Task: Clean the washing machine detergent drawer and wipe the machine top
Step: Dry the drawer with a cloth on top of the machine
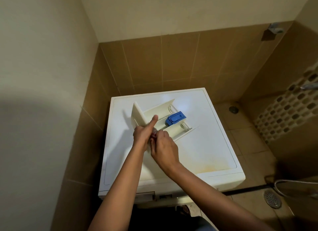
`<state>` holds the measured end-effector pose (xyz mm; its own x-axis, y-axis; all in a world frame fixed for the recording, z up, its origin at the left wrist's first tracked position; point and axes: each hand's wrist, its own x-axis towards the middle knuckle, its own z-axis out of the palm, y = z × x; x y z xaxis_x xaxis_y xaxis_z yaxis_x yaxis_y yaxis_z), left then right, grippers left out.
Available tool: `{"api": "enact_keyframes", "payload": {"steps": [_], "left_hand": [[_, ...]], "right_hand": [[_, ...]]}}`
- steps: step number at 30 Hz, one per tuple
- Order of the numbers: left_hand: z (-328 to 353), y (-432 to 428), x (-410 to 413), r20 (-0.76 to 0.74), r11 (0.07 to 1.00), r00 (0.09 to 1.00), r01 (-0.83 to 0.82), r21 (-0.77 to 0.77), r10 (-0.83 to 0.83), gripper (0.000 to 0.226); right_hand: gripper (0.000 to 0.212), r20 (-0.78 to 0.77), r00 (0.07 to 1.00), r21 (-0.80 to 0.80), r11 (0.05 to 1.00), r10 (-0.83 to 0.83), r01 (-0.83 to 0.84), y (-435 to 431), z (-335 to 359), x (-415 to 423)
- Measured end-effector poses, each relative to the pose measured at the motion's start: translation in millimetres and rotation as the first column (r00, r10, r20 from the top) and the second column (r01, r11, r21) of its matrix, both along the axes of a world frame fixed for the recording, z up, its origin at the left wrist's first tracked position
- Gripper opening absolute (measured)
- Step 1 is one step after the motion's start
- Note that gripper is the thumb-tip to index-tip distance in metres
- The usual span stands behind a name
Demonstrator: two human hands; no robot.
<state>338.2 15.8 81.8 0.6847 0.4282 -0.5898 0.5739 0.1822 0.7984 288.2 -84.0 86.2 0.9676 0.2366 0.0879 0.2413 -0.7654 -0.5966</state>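
Drawer (pixel 160 111) is lying at frame centre on the machine top (pixel 206 144). Left hand (pixel 142 134) is gripping its front panel; right hand (pixel 165 148) is pinching a small reddish item (pixel 154 133) against it. Bracing firmly should be steadying each scrubbing stroke.

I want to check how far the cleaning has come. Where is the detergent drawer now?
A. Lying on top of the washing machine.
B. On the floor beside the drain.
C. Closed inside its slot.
A: the detergent drawer lies on the white machine top, with the left hand gripping its front panel and the right hand pinching a small reddish thing beside it.
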Motion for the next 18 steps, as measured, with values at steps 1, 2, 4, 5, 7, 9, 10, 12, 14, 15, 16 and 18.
{"api": "enact_keyframes", "payload": {"steps": [1, 2, 4, 5, 7, 9, 10, 12, 14, 15, 16, 18], "left_hand": [[-2.1, 0.4, -1.4, 0.000, 1.000, 1.000, 0.009, -0.011, -0.009, 0.041], [-4.2, 1.6, -2.8, -0.007, 1.000, 1.000, 0.021, -0.019, -0.021, 0.035], [-10.8, 4.8, -5.3, -0.017, 0.999, 1.000, 0.019, -0.041, -0.019, 0.029], [-13.4, 6.3, -6.4, -0.015, 0.999, 1.000, -0.001, -0.048, 0.000, 0.028], [-19.4, 7.0, -8.6, -0.026, 0.999, 0.999, -0.028, -0.046, 0.026, 0.034], [-26.6, 6.9, -11.4, -0.046, 1.000, 0.999, -0.019, -0.004, 0.019, 0.040], [-29.5, 7.0, -12.3, -0.055, 1.000, 0.998, -0.011, 0.023, 0.013, 0.041], [-32.7, 9.1, -13.4, -0.070, 0.999, 0.997, 0.012, 0.053, -0.008, 0.042], [-32.6, 13.0, -15.2, -0.084, 0.998, 0.996, 0.036, 0.051, -0.032, 0.046], [-32.8, 15.3, -15.8, -0.084, 0.998, 0.996, 0.046, 0.049, -0.042, 0.051], [-34.8, 18.4, -16.0, -0.093, 0.997, 0.994, 0.059, 0.045, -0.055, 0.057], [-39.9, 24.3, -16.4, -0.096, 0.996, 0.992, 0.086, 0.013, -0.084, 0.061]], "right_hand": [[0.022, -0.004, 1.000, -0.007, 1.000, 0.008, -0.008, 0.1, -2.0, -2.8], [0.022, -0.008, 1.000, -0.011, 1.000, 0.014, -0.014, -0.4, -3.3, -4.2], [0.023, -0.018, 0.999, -0.005, 0.999, 0.039, -0.039, -2.5, -5.2, -5.2], [0.024, -0.026, 0.998, -0.014, 0.998, 0.060, -0.060, -3.1, -6.4, -5.5], [0.026, -0.052, 0.995, -0.050, 0.995, 0.088, -0.090, -4.5, -7.6, -6.8], [0.027, -0.080, 0.991, -0.062, 0.992, 0.104, -0.109, -7.5, -8.9, -8.0], [0.026, -0.096, 0.988, -0.055, 0.990, 0.124, -0.130, -9.5, -10.0, -7.9], [0.023, -0.161, 0.968, -0.012, 0.981, 0.191, -0.196, -15.6, -11.6, -5.1], [0.019, -0.263, 0.932, 0.054, 0.968, 0.250, -0.245, -23.5, -12.9, 0.6], [0.019, -0.314, 0.911, 0.089, 0.964, 0.266, -0.250, -28.0, -14.5, 3.2], [0.021, -0.361, 0.892, 0.123, 0.962, 0.272, -0.244, -32.6, -15.5, 5.3], [0.020, -0.446, 0.853, 0.226, 0.956, 0.272, -0.187, -42.5, -16.1, 7.0]]}}
